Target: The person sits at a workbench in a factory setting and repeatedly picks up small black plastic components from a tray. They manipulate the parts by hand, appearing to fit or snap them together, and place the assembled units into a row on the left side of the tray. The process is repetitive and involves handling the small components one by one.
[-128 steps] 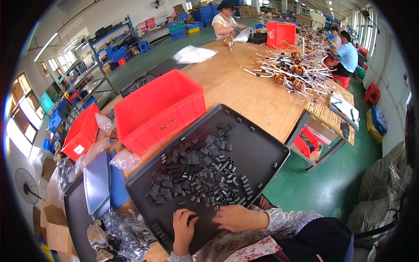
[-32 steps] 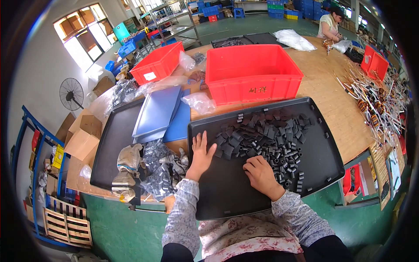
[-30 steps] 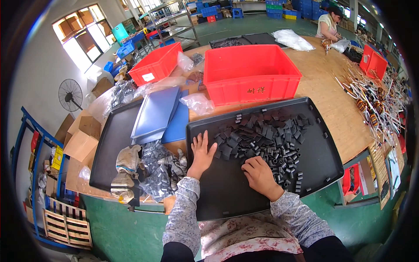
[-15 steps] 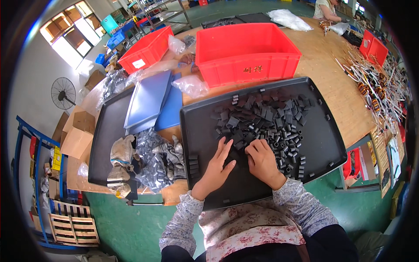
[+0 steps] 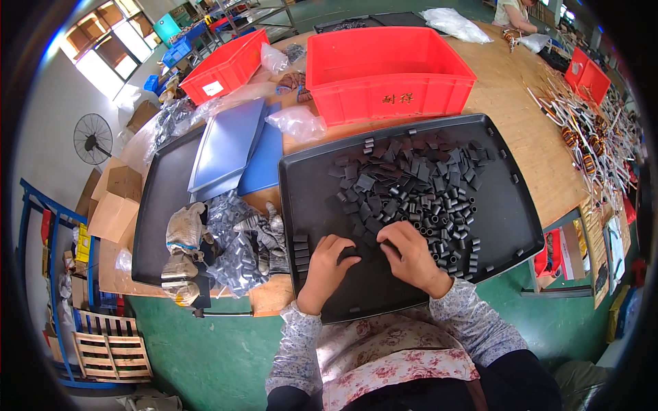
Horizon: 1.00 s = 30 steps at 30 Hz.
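Note:
A black tray (image 5: 500,212) lies before me with a heap of flat black pieces (image 5: 404,168) and short black tubes (image 5: 445,222) on it. My left hand (image 5: 323,270) is curled over the tray's near left part. A small dark piece shows between its thumb and forefinger. Close to the heap's near edge, my right hand (image 5: 413,260) has its thumb and fingers drawn together; whatever they pinch is hidden. Several black pieces form a column (image 5: 300,252) along the tray's left side, beside my left hand.
Beyond the tray stands a large red bin (image 5: 391,96), with another red bin (image 5: 226,65) farther left. Blue sheets (image 5: 229,144), knit gloves (image 5: 185,229) and a clear bag of parts (image 5: 236,260) lie left. Wire bundles (image 5: 589,137) cover the right side. A person (image 5: 514,17) sits far off.
My left hand has gone from spread fingers to a curl around a small dark piece and drawn back slightly. My right hand stays near the heap's edge. The view has shifted slightly.

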{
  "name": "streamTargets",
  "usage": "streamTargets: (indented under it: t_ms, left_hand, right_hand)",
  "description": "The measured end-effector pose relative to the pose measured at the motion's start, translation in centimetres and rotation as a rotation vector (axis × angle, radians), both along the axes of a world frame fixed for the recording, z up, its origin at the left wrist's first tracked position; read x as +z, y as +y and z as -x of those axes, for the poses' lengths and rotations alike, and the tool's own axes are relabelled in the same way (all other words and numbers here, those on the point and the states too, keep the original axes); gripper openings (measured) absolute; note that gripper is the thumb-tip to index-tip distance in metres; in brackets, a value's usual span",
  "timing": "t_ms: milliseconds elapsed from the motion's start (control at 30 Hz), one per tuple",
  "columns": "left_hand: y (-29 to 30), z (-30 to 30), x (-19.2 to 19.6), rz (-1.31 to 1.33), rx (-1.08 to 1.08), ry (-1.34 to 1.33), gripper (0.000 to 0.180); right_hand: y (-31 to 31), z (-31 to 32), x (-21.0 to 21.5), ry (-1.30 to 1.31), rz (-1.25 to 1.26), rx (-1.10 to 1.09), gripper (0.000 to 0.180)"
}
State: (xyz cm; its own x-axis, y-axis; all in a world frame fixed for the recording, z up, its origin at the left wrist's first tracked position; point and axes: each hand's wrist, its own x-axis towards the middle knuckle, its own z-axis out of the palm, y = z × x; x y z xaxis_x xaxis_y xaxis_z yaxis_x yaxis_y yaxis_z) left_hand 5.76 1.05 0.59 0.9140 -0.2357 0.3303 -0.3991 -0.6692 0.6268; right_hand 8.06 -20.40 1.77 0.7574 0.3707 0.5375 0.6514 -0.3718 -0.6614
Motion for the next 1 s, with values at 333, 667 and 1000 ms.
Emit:
streamTargets:
  t_ms: [333, 667, 1000]
  left_hand:
    - [-0.5, 2.1, 0.8, 0.613, 0.015, 0.361, 0.02]
    - [-1.7, 3.1, 2.3, 0.513, -0.059, 0.392, 0.011]
    - [-1.4, 3.0, 1.6, 0.291, -0.078, 0.408, 0.012]
  right_hand:
    - [0.4, 1.7, -2.4, -0.012, 0.1, 0.131, 0.037]
    - [0.6, 2.3, -0.9, 0.235, -0.329, -0.044, 0.025]
    - [1.5, 2.4, -2.8, 0.751, -0.673, 0.333, 0.013]
